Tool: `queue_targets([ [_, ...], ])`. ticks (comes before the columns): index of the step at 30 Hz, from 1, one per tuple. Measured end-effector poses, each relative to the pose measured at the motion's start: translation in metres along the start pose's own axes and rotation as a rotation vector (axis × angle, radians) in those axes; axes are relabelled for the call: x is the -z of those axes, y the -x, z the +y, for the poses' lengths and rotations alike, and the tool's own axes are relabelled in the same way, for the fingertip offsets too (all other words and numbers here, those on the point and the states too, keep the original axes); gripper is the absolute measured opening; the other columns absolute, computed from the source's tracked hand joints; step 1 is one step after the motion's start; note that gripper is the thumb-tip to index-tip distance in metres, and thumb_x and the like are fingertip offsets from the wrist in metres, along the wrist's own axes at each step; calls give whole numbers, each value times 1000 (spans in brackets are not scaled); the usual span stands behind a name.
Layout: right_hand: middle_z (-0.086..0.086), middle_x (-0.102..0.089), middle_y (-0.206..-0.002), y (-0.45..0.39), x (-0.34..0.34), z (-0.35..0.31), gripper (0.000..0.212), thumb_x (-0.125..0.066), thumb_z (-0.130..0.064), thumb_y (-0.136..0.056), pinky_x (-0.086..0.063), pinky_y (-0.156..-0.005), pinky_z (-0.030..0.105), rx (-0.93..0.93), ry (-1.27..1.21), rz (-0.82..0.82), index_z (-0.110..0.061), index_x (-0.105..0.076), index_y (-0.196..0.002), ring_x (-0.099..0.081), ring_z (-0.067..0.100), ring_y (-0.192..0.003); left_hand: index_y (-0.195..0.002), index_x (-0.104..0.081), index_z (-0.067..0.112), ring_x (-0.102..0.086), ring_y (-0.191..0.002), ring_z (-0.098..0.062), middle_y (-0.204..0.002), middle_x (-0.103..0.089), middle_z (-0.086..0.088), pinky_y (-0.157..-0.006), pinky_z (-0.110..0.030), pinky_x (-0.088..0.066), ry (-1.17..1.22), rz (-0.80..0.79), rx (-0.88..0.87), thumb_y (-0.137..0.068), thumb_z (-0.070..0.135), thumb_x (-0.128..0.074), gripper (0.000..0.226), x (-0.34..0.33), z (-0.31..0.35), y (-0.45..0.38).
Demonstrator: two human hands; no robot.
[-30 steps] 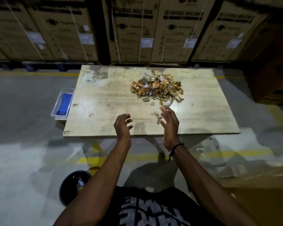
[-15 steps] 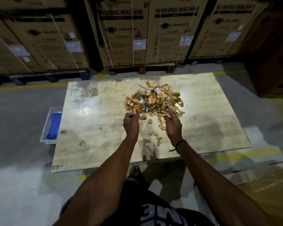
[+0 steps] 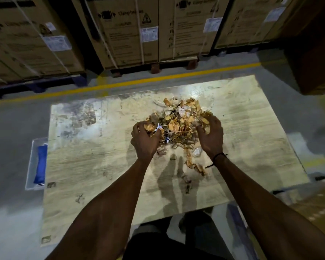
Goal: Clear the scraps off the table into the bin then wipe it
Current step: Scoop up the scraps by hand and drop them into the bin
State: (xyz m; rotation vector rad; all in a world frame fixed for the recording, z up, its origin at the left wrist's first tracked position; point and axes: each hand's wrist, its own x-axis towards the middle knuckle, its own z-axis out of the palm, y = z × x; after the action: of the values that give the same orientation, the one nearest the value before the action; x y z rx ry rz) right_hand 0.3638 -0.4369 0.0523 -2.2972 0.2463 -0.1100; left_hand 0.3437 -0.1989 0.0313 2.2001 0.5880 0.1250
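A heap of orange and brown scraps (image 3: 178, 121) with bits of white paper lies in the middle of the pale wooden table (image 3: 94, 162). My left hand (image 3: 144, 141) curls around the heap's left side with scraps between its fingers. My right hand (image 3: 211, 136) cups the heap's right side, fingers dug into the scraps. A trail of loose scraps (image 3: 192, 166) runs toward the near edge between my arms. The bin is not in sight.
A clear tray (image 3: 31, 166) holding a blue cloth (image 3: 40, 166) sits at the table's left edge. Large cardboard boxes (image 3: 128, 32) on pallets stand behind a yellow floor line (image 3: 120, 84). A dark box (image 3: 311, 53) is at the far right.
Both hands moved forward from the near side of the table into the scrap heap and closed around its two sides. The camera leaned in closer over the table.
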Motion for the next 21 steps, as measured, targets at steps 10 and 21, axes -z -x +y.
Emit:
queue_targets([
  [10,17,-50,-149,-69,-17,35,44,-66,-30,-101,-37,-102,5,-145,-119,-54,-12,-60,-140,-50,29,-133,-148,-52,26,-42,-149,-28,-160,-46,-5,-119,-61,-34,45,9,4,-89,73,-56,76,-52,-20,-30],
  [21,7,-45,-161,-33,-41,46,44,-53,-37,-106,-32,-123,44,25,-215,-134,-19,-57,-146,-35,22,-153,-148,-55,25,-38,-151,-22,-162,-43,-2,-120,-60,-33,76,82,-66,-94,62,-64,66,-86,11,10],
])
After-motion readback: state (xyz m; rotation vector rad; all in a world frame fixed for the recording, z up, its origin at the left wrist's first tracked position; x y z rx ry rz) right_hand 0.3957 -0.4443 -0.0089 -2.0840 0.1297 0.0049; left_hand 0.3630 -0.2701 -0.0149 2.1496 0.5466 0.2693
